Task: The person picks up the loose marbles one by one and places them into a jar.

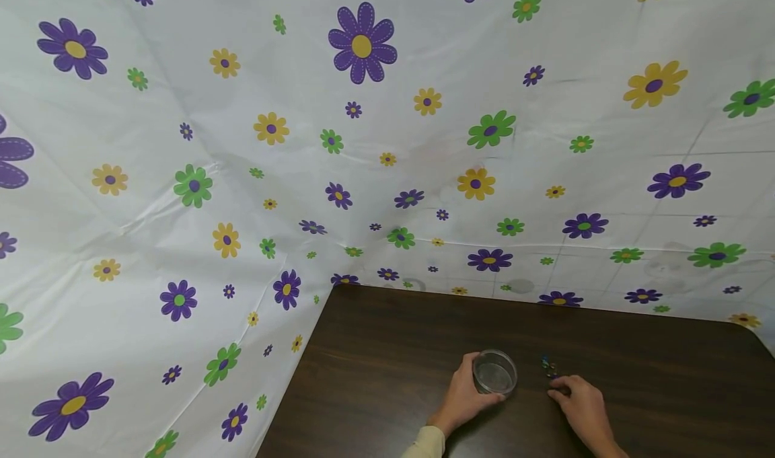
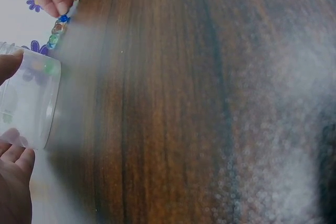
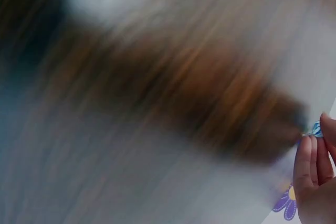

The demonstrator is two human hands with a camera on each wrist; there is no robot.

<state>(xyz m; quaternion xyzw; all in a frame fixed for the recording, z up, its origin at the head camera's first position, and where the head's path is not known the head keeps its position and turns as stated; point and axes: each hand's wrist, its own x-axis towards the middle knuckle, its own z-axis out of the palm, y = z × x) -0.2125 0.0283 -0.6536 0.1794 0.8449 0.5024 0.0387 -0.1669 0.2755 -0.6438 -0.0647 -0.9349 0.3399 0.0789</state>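
My left hand (image 1: 463,396) grips a clear, round plastic container (image 1: 494,372) from its left side, thumb and fingers around the wall. In the left wrist view the container (image 2: 34,95) looks see-through, with nothing visible inside. To its right on the table lie several small glass marbles (image 1: 547,365) in a short row, blue, amber and greenish. My right hand (image 1: 578,404) is at the near end of that row, fingertips down. The right wrist view shows a blue-streaked marble (image 3: 317,128) pinched between the thumb and fingers.
Both hands work over a dark brown wooden table (image 1: 375,350). A white sheet (image 1: 393,128) printed with purple, yellow and green flowers hangs behind the table's far edge and along its left side.
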